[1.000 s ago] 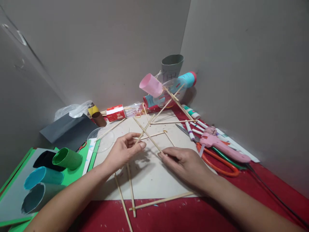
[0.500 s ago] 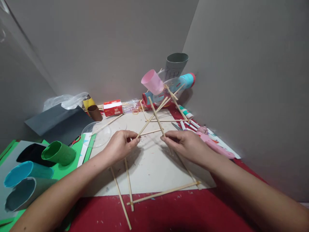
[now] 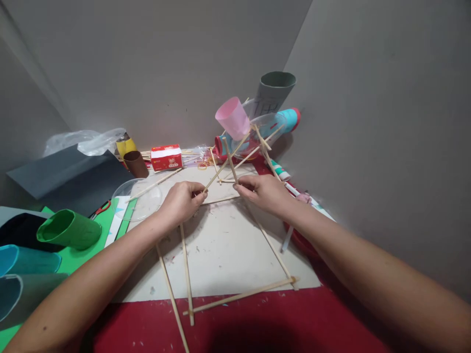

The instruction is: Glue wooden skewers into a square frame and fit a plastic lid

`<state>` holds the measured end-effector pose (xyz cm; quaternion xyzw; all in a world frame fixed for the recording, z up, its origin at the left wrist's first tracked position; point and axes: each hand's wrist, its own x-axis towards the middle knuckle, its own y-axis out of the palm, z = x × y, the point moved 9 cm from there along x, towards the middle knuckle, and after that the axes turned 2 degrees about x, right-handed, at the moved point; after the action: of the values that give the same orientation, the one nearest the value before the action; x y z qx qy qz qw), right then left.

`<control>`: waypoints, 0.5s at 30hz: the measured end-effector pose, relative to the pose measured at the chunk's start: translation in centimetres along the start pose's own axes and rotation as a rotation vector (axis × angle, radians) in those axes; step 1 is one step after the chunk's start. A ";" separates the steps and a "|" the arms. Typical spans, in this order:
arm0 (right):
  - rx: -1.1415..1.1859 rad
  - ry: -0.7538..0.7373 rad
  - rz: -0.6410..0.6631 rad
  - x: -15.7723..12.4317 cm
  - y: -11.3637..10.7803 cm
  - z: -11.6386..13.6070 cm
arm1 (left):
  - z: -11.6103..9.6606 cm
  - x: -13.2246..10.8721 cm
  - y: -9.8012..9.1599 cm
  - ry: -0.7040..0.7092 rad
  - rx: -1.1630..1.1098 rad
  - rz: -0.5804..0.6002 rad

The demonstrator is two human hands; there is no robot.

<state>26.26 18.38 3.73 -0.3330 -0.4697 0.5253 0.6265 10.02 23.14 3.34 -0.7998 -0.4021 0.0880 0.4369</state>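
The left hand (image 3: 186, 200) and right hand (image 3: 262, 193) pinch crossed, slender, pale wooden sticks (image 3: 217, 175) by their near ends, a sensible hold for probably light, stiff, snappable pieces.

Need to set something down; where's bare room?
Bare, but for specks: the white board between the left hand, right hand and near stick; also the red cloth in front of that stick. Crowded: around the pink cup, and left, around the green tube.
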 end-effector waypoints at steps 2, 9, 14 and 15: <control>-0.012 0.012 0.005 0.2 0.3 -0.4 | 0.4 0.2 0.1 -0.007 0.000 -0.001; -0.045 0.020 0.004 0.3 0.6 -0.5 | 1.4 0.6 0.8 -0.040 -0.028 0.032; -0.058 0.014 0.025 0.3 0.8 -0.5 | 1.5 0.4 1.1 -0.051 -0.025 0.070; -0.060 0.007 0.023 0.3 0.8 -0.5 | 1.5 0.4 1.0 -0.049 -0.023 0.070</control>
<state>26.43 18.90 2.89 -0.3589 -0.4794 0.5171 0.6115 10.11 24.03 1.73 -0.8159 -0.3853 0.1183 0.4145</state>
